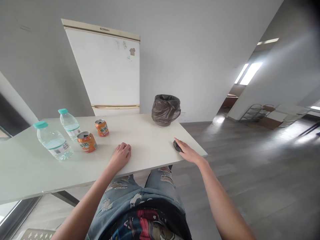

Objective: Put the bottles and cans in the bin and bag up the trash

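Observation:
My right hand point(186, 151) lies over a black computer mouse point(177, 146) near the table's right end, its fingers resting along the mouse. My left hand point(121, 155) rests on the white table point(147, 146) near the front edge, its fingers curled in, with nothing showing in them. To its left stand two orange drink cans, a nearer can point(86, 142) and a farther can point(102, 128), both upright with their tabs open. Beyond these are two clear plastic bottles with teal caps, a nearer bottle point(53, 141) and a farther bottle point(69, 124), each holding some liquid.
A small bin lined with a dark plastic bag point(166, 110) stands at the table's back right. Behind the table is a white refrigerator point(112, 66) against a grey wall. Grey wooden flooring point(240, 173) stretches to the right, with a wire rack point(252, 112) farther off.

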### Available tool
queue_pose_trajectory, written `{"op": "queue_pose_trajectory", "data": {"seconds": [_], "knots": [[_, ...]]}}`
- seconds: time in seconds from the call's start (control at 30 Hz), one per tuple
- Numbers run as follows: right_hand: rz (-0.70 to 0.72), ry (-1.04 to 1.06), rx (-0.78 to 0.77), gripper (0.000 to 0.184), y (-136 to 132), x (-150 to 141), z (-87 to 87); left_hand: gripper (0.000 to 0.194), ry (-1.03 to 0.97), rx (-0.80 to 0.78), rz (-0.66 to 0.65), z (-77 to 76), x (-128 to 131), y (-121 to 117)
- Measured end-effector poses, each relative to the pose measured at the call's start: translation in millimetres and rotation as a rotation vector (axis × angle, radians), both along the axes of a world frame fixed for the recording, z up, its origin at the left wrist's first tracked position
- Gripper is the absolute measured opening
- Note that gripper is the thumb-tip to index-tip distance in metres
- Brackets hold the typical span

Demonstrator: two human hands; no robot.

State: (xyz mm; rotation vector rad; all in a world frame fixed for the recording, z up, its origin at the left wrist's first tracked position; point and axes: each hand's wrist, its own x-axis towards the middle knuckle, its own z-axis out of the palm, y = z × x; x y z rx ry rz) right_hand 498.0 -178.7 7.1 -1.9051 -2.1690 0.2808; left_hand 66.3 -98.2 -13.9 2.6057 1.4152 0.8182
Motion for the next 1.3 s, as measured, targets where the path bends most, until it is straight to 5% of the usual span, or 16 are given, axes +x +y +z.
{"op": "queue_pose_trajectory", "data": {"seconds": [0.3, 0.63, 0.83, 0.93, 1.03, 1.23, 1.3], "knots": [[-0.139, -0.136, 0.014, 0.068, 34, -6, -15.3, 0.013, 0.026, 0.005, 0.002, 0.0, 0, -2], [-0.13, -0.187, -0.063, 0.069, 40, -5, -15.5, 0.014, 0.056, -0.028, 0.034, 5.1, 4, -10], [-0.14, -0.224, 0.133, 0.069, 27, -13, -13.1, 0.012, 0.051, -0.01, 0.02, 2.2, 3, -13], [-0.127, -0.204, 0.394, 0.061, 23, -24, 9.3, 0.012, 0.052, -0.002, 0.021, 1.5, 3, -14], [-0.146, -0.089, 0.555, 0.055, 42, -41, 49.9, 0.014, 0.054, 0.004, 0.02, 1.0, 2, -14], [-0.083, -0.115, 0.736, 0.058, 150, -68, 144.4, 0.013, 0.008, 0.015, 0.011, -1.6, 2, -13], [-0.087, -0.179, 0.69, 0.059, 185, -69, 165.9, 0.012, 0.003, 0.013, 0.018, -2.2, 2, -12]]}}
